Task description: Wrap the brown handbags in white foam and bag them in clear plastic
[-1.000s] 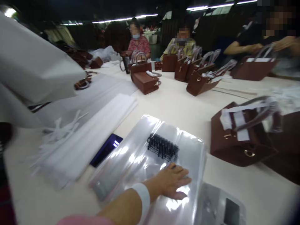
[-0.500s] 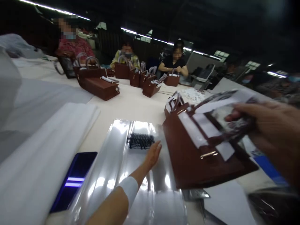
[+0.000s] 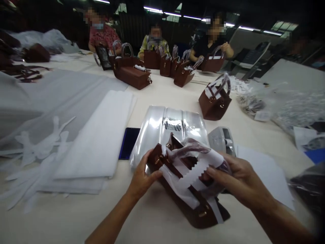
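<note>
A brown handbag [image 3: 177,200] is tilted in front of me, its handles wrapped in clear plastic and white paper strips tucked round its straps. My left hand [image 3: 144,173] grips the bag's left end, thumb on top and fingers behind it. My right hand [image 3: 236,176] is closed on the wrapped handle [image 3: 195,145] and a zigzag-edged white strip [image 3: 195,173]. Just behind the bag lies a stack of clear plastic bags [image 3: 152,132] with black print, partly covered by the handbag.
White foam sheets [image 3: 96,135] and cut white strips [image 3: 30,159] lie at left, by a dark phone [image 3: 129,144]. A grey tape dispenser [image 3: 219,139] and white paper [image 3: 264,173] are at right. Another handbag [image 3: 214,101] stands beyond; several more sit near three people across the table [image 3: 162,95].
The handbag has come from the right to in front of me, held by my right hand. My left hand has left the plastic stack and taken the bag's left end. The view has shifted.
</note>
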Demonstrator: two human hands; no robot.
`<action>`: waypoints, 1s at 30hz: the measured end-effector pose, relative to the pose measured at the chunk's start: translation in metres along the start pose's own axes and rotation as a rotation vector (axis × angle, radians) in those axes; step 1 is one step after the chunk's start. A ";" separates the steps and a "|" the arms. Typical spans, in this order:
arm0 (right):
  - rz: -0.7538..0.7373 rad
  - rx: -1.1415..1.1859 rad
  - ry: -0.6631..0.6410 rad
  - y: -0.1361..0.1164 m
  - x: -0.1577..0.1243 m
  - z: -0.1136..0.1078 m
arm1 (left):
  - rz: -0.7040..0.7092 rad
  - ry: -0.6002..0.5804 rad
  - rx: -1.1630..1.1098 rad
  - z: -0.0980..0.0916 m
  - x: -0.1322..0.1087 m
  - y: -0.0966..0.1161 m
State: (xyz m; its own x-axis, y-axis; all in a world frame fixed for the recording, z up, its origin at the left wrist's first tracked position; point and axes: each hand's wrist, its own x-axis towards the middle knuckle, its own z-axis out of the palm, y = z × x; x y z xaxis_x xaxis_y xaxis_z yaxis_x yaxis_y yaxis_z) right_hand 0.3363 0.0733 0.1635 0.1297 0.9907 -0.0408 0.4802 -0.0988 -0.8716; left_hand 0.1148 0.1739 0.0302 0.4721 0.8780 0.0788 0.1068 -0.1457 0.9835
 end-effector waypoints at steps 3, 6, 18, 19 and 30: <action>-0.149 -0.235 0.147 0.007 -0.035 0.006 | 0.006 0.071 0.023 0.012 -0.024 -0.010; -0.254 -0.406 0.362 0.023 -0.078 0.014 | 0.029 0.131 0.041 0.018 -0.047 -0.012; -0.390 -0.255 0.571 0.085 -0.125 0.060 | 0.207 0.210 0.063 0.025 -0.078 0.009; -0.398 -0.246 0.587 0.088 -0.123 0.061 | 0.209 0.227 0.076 0.026 -0.079 0.010; -0.472 -0.341 0.620 0.085 -0.118 0.060 | 0.275 0.297 0.195 0.037 -0.081 0.011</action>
State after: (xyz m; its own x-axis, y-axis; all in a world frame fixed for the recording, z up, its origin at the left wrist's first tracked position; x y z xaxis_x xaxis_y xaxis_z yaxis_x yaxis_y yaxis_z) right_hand 0.3098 -0.0460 0.0647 0.2542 0.7147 0.6516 0.8256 0.1906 -0.5311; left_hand 0.1104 0.0839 0.0286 0.2373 0.8833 0.4043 0.1885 -0.4502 0.8728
